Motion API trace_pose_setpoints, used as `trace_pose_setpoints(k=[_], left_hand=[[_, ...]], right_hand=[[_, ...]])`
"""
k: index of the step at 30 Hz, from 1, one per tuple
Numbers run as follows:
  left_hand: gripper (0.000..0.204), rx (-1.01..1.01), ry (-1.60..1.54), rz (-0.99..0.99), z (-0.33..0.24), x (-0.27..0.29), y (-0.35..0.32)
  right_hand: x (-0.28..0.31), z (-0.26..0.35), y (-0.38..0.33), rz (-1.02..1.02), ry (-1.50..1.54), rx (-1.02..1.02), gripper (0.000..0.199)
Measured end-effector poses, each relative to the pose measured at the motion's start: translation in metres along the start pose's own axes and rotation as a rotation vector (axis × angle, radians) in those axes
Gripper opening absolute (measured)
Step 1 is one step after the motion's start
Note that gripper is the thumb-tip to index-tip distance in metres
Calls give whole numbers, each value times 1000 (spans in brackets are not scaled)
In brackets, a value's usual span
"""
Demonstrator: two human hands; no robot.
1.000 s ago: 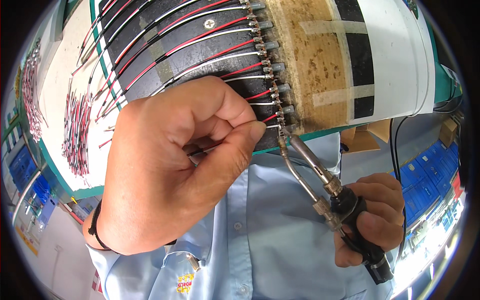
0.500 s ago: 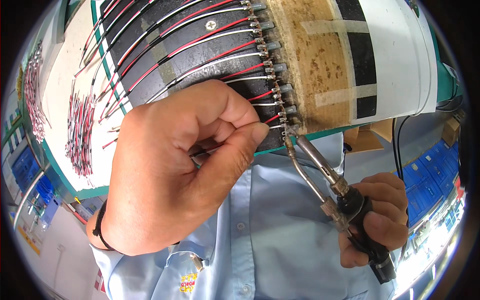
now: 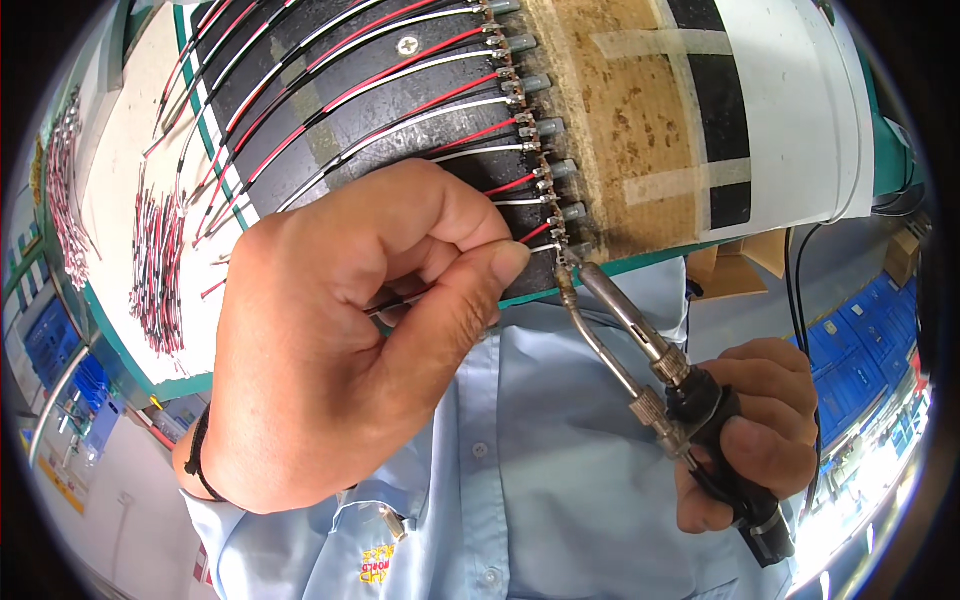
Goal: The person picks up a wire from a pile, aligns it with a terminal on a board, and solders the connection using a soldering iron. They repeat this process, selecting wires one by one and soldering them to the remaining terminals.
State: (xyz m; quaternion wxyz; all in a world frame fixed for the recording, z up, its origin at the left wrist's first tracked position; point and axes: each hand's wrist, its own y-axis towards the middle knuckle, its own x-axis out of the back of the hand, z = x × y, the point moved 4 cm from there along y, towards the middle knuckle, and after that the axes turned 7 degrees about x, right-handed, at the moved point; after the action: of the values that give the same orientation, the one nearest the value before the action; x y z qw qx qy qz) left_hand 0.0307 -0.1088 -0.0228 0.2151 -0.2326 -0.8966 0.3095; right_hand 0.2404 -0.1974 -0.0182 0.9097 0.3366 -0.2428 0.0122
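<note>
My left hand (image 3: pixel 335 330) is closed, thumb and forefinger pinching a thin white wire (image 3: pixel 541 248) by the nearest terminal in the row. A red wire (image 3: pixel 535 232) comes out beside its fingertips. My right hand (image 3: pixel 765 430) grips a black-handled soldering iron (image 3: pixel 625 310), with a thin metal solder-feed tube (image 3: pixel 603 352) alongside. The iron's tip and the tube's end meet at the white wire's end, touching or very close to the terminal. Small grey components with metal terminals (image 3: pixel 548 127) line the black board's (image 3: pixel 390 110) edge, red and white wires running left from them.
Right of the terminals lies a scorched tan strip (image 3: pixel 615 130) with tape, then a white sheet (image 3: pixel 790 130). Bundles of cut red, white and black wires (image 3: pixel 158 270) lie at the left. Blue bins (image 3: pixel 865 350) and a cardboard box (image 3: pixel 740 275) stand beyond the table edge.
The board, wires and iron appear slightly farther left and up in the picture. Both hands keep their grips, and the iron's tip stays at the same terminal.
</note>
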Motion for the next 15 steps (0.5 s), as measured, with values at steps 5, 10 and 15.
trace_pose_setpoints(k=[5, 10, 15], left_hand=[[10, -35, 18, -19, 0, -1, 0], [11, -13, -1, -27, 0, -1, -1], [11, 29, 12, -33, -1, -1, -1]], right_hand=[[2, 0, -3, 61, 16, 9, 49], [3, 0, -4, 84, 26, 22, 52], [2, -1, -1, -3, 1, -28, 44]])
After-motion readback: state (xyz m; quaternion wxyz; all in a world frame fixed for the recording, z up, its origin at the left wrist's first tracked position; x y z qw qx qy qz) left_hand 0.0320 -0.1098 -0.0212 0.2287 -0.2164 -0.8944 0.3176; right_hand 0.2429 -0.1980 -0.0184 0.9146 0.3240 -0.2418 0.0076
